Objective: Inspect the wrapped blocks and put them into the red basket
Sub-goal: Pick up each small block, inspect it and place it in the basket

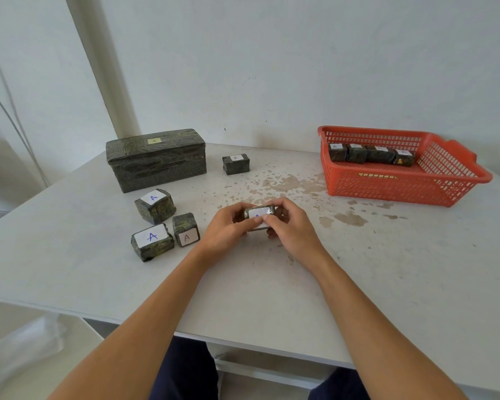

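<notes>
Red mesh at the far right: that's the red basket (387, 187), set toward the back right of the table (272, 284), close to the wall (272, 67). We count four wrapped blocks (380, 154) lined up along its back side.

Down at centre, both hands are on the job. The left hand (225, 228) and the right hand (293, 229) grip one held block (257, 215) between them. Fingers curl round its ends and thumbs lie on its top face, where a white label shows. Whether it is lifted off the table or resting on it, we cannot tell.

Between the hands and the basket runs a broad stretch of tabletop, marked with brownish stains (289, 181).

Over on the left we see three loose blocks (152, 241) in a tight cluster, each label marked A. The two front ones sit just beside each other, with the third just behind them. Behind those, a large wrapped box (156, 161) stands near the table's back edge, close to the wall. A lone small block (236, 164) sits to its right, apart from the rest.

At the near side, the table's edge passes under both forearms, and a wide band of plain surface lies between that edge and the hands.
</notes>
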